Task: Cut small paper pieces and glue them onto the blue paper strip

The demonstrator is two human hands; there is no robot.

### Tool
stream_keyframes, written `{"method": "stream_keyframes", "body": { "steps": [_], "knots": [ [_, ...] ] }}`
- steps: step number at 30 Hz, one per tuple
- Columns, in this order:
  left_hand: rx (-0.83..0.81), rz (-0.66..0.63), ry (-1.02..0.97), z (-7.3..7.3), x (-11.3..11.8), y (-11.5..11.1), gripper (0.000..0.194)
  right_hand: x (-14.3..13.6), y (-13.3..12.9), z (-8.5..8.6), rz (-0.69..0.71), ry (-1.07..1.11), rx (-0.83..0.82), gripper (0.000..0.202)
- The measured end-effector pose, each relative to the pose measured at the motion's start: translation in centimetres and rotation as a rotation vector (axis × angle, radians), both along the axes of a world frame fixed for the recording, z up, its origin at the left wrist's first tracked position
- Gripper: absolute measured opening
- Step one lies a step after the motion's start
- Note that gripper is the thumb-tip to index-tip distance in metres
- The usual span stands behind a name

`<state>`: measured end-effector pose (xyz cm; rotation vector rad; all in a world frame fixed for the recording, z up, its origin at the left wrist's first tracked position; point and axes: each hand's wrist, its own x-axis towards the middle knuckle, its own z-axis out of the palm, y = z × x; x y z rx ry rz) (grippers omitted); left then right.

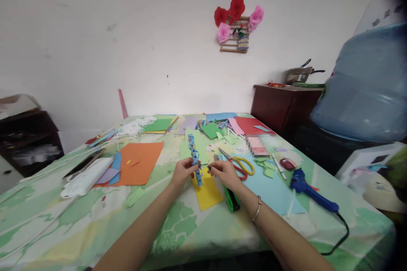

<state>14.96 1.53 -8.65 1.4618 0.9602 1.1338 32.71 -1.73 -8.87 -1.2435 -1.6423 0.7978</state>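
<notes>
My left hand (183, 171) is closed around a narrow blue paper strip (191, 146) with dark spots and small curled bits along its edges; it stands nearly upright in the picture. Just to its right, my right hand (226, 173) pinches with thumb and fingertips, close to the strip; whatever lies in the pinch is too small to name. Beneath both hands is a yellow paper sheet (208, 198). A green-and-black utility knife (231, 200) lies by my right wrist. Scissors with yellow and red handles (246, 164) rest beyond that hand, partly hidden by it.
A blue glue gun (313, 194) with a black cord lies at right, near a light blue sheet (270, 192). Orange paper (144, 161), a white case-like object (85, 178) and a dark phone (84, 163) lie left. White string (133, 129) and coloured paper are piled at the back.
</notes>
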Motion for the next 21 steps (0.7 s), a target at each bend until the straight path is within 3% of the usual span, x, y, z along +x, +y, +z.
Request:
{"method": "stream_keyframes", "body": {
  "steps": [5, 8, 17, 21],
  "knots": [
    [0.042, 0.165, 0.046, 0.4, -1.8, 1.2, 0.031, 1.6, 0.2, 0.7, -0.27, -0.149, 0.091, 0.018],
    [0.065, 0.227, 0.071, 0.5, -2.4, 1.5, 0.033, 2.1, 0.3, 0.8, -0.344, -0.231, 0.093, 0.014],
    [0.055, 0.275, 0.091, 0.4, -2.9, 1.9, 0.037, 1.5, 0.2, 0.3, -0.293, -0.307, 0.113, 0.012],
    [0.067, 0.326, 0.125, 0.3, -3.0, 1.9, 0.042, 2.3, 1.4, 0.9, -0.278, -0.312, 0.1, 0.012]
  ]
}}
